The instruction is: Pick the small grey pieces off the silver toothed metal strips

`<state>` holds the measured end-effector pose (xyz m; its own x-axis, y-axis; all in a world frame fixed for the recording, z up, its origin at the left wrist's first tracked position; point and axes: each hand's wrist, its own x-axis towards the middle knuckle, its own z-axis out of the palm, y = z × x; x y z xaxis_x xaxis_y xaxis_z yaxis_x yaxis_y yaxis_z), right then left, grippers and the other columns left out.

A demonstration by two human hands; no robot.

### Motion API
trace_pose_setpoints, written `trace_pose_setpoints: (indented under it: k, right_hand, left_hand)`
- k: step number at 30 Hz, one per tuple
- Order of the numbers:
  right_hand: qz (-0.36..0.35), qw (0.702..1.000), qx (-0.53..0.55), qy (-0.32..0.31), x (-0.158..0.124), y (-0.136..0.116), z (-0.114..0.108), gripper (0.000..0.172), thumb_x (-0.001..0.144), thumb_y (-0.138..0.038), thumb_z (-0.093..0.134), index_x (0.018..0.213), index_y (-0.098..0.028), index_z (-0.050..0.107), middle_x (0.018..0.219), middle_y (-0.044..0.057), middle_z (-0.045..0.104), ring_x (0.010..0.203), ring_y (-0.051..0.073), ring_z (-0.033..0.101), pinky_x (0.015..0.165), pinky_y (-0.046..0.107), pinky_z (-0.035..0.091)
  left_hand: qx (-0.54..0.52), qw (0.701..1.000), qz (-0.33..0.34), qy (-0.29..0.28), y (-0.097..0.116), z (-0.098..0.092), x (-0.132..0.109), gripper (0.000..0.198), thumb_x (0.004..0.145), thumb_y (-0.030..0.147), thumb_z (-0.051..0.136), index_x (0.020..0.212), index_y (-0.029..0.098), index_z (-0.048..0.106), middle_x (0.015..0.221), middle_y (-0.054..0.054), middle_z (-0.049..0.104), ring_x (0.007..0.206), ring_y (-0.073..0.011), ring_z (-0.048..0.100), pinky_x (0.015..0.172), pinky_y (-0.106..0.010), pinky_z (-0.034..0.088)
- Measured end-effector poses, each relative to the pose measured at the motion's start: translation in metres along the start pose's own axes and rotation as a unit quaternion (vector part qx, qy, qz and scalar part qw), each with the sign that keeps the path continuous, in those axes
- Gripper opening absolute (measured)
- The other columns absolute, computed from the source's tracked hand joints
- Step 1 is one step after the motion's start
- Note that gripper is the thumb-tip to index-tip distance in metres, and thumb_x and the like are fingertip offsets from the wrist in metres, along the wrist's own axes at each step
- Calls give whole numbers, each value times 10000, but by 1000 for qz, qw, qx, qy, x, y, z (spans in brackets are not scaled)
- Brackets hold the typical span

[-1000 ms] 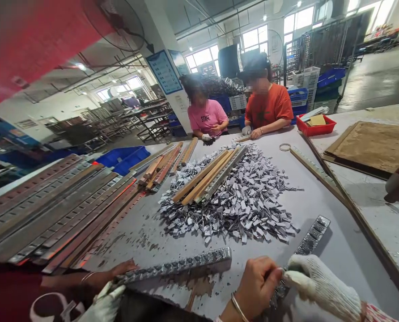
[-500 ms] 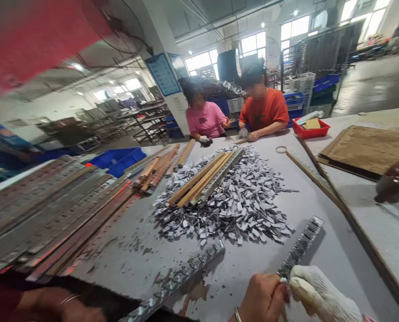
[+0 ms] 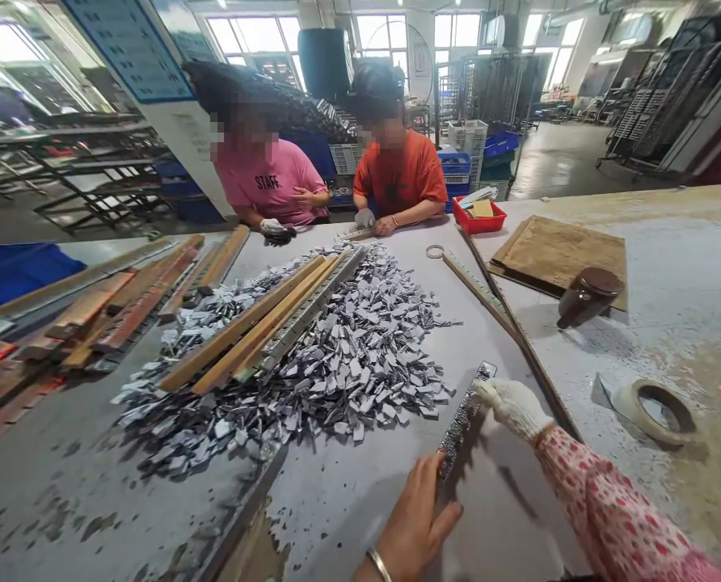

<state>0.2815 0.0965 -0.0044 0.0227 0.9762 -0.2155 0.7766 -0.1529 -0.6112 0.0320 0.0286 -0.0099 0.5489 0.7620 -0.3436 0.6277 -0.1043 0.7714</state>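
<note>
A narrow metal strip (image 3: 465, 416) packed with small shiny pieces lies slanted on the grey table (image 3: 360, 485) in front of me. My left hand (image 3: 417, 517), bare with a bracelet at the wrist, pinches the strip's near end. My right hand (image 3: 512, 406), in a white knit glove with a pink flowered sleeve, grips the strip near its far end. Just left of the strip spreads a big pile of small grey metal pieces (image 3: 348, 364), with wooden slats and a metal rail (image 3: 257, 323) lying across it.
Another filled strip (image 3: 239, 517) lies at the lower left. Stacked rails (image 3: 94, 307) fill the left side. A long rail (image 3: 487, 299), a brown jar (image 3: 588, 295), a tape roll (image 3: 657, 408), a board (image 3: 560, 255) and a red tray (image 3: 478, 217) lie right. Two co-workers (image 3: 397, 174) sit opposite.
The view has swung right. My gloved right hand has slid from the strip's near end up toward its far end. The other person's hands at the lower left have left the view.
</note>
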Motion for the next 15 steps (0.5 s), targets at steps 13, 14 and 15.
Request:
trace_pose_setpoints:
  k: [13, 14, 15]
  right_hand:
    - [3, 930, -359, -72, 31, -34, 3, 511, 994, -472, 336, 956, -144, 726, 881, 180, 672, 876, 315, 669, 737, 407, 505]
    - [5, 930, -359, -79, 31, -35, 3, 503, 994, -463, 343, 961, -138, 726, 884, 188, 671, 881, 315, 670, 740, 405, 508]
    - [7, 930, -358, -83, 32, -35, 4, 498, 994, -456, 346, 956, -135, 726, 882, 187, 672, 879, 314, 671, 740, 405, 512]
  left_hand:
    - [43, 997, -37, -55, -2, 2, 0, 722, 825, 239, 493, 1490, 86, 256, 1505, -138, 286, 1386, -228, 272, 1203, -378, 221]
    - [35, 997, -32, -58, -3, -1, -1, 719, 832, 256, 498, 1490, 97, 255, 1506, -135, 283, 1378, -234, 283, 1194, -382, 237]
    - [18, 998, -23, -61, -4, -4, -1, 697, 839, 271, 503, 1480, 115, 276, 1491, -131, 308, 1350, -234, 321, 1175, -381, 270]
